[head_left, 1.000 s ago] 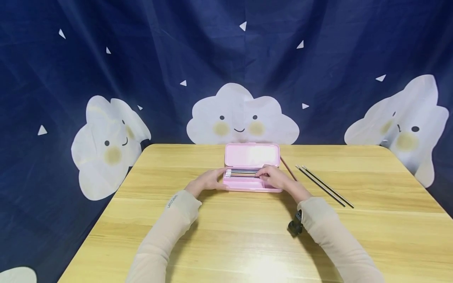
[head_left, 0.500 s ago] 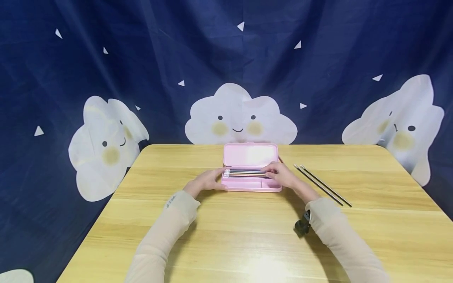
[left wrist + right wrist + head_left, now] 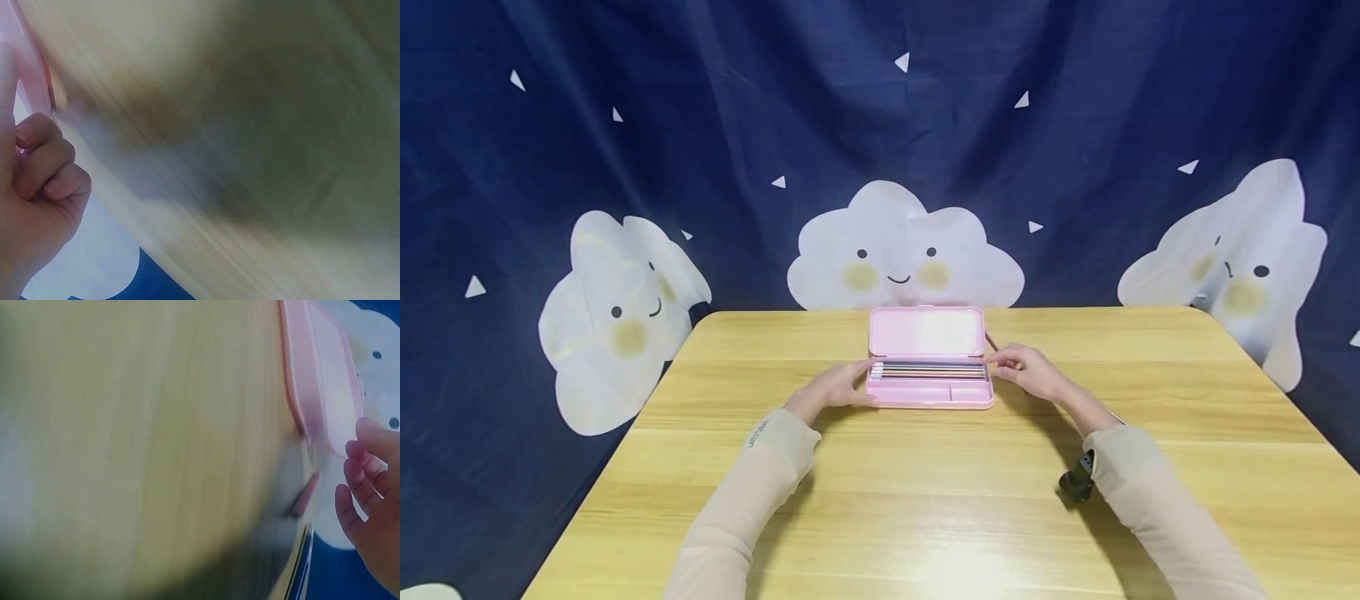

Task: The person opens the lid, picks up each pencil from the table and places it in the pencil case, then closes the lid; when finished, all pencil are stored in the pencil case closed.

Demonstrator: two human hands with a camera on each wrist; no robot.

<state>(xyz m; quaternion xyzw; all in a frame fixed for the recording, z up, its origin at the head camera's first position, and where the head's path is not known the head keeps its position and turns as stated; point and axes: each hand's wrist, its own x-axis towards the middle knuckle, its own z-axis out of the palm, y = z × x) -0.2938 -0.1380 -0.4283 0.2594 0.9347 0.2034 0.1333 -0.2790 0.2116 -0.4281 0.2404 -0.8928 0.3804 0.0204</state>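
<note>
The left hand (image 3: pixel 833 387) grips the nearest end of the open pink pencil case (image 3: pixel 912 392); the right hand (image 3: pixel 1033 372), fingers loosely spread, is just beside the opposite end. Pencils (image 3: pixel 932 372) lie inside, between the hands.

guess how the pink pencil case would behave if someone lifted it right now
The pencil case is probably stiff, as its smooth surface looks like hard plastic. Being open, the lid may swing. The pencils lie side by side, seemingly unfastened, so tilting might make them slide.
</note>
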